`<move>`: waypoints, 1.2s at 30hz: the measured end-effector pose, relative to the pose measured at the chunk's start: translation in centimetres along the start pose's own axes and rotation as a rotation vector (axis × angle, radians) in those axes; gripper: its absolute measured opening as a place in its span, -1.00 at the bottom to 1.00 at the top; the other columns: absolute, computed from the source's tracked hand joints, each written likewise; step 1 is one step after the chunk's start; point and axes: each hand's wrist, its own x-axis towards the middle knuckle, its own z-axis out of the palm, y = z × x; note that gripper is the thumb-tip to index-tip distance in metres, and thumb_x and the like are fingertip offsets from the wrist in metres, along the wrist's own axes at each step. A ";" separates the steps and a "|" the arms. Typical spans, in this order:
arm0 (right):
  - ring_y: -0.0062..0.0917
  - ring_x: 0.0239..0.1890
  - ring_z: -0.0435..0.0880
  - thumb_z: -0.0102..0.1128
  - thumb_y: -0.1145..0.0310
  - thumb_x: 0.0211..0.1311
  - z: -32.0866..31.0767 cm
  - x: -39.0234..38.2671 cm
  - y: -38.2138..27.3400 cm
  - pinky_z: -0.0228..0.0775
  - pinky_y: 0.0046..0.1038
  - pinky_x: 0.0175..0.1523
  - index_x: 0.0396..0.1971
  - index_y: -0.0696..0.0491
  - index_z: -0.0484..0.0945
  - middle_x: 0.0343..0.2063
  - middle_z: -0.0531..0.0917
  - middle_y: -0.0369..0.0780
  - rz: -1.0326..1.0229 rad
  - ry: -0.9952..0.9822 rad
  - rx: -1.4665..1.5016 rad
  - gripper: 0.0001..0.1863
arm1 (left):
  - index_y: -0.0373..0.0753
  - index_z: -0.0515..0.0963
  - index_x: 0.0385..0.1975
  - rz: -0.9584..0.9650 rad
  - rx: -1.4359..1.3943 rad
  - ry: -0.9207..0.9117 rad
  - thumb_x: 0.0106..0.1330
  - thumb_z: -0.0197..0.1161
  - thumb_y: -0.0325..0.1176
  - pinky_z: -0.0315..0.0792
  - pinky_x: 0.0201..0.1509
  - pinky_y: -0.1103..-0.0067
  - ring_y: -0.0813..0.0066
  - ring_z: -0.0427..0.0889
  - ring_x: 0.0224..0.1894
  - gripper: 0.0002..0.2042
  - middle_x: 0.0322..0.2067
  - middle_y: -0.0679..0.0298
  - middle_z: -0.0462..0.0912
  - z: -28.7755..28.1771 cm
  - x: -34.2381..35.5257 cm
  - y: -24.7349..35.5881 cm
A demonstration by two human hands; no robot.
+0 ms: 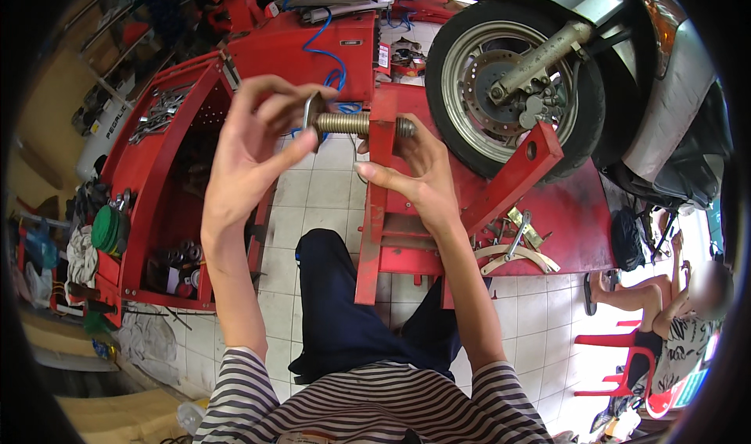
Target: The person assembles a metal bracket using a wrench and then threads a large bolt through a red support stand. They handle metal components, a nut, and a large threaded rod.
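A thick threaded screw [344, 123] runs crosswise through the top of a red upright bracket [382, 143]. At its left end is a flat metal piece [313, 114]. My left hand [254, 139], slightly blurred, has its thumb and fingers closed around this flat piece. On the other side of the bracket is my right hand [426, 178], near the screw's protruding end. Its thumb stretches out apart, and the other fingers are partly hidden behind the bracket and screw. The bracket rises from a red metal platform [575, 217].
A motorcycle front wheel [512, 88] stands on the platform, close to a slanted red bar [512, 176]. Wrenches [518, 233] and curved metal parts lie at right. A red tool cart [133, 248] is at left; a blue hose [317, 49] hangs behind. A person [657, 311] sits at far right.
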 end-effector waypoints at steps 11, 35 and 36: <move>-0.45 0.01 0.62 0.58 0.32 -0.06 -0.2 0.0 0.2 0.33 -0.35 0.22 0.09 0.25 0.44 -0.06 0.64 -0.10 -0.020 -0.017 -0.022 -0.29 | -0.28 0.28 0.09 -0.088 -0.028 0.129 0.36 0.24 -0.50 0.29 0.32 0.40 0.30 0.52 0.16 -0.63 0.03 0.04 0.60 1.0 -0.4 0.6; -0.44 0.04 0.60 0.55 0.41 -0.06 0.1 -0.1 0.5 0.25 -0.33 0.30 0.05 0.16 0.47 -0.11 0.64 -0.17 0.022 0.008 0.007 -0.37 | -0.26 0.28 0.04 -0.078 -0.098 0.126 0.31 0.31 -0.48 0.37 0.22 0.44 0.27 0.56 0.13 -0.61 0.01 0.03 0.59 0.8 -0.5 -0.2; -0.45 0.04 0.60 0.55 0.41 -0.06 0.1 -0.1 0.4 0.25 -0.33 0.30 0.05 0.16 0.48 -0.11 0.64 -0.17 0.022 0.011 0.006 -0.38 | -0.25 0.27 0.03 0.081 -0.090 0.089 0.25 0.33 -0.54 0.36 0.24 0.42 0.21 0.55 0.15 -0.57 0.02 0.02 0.58 0.8 -0.3 0.0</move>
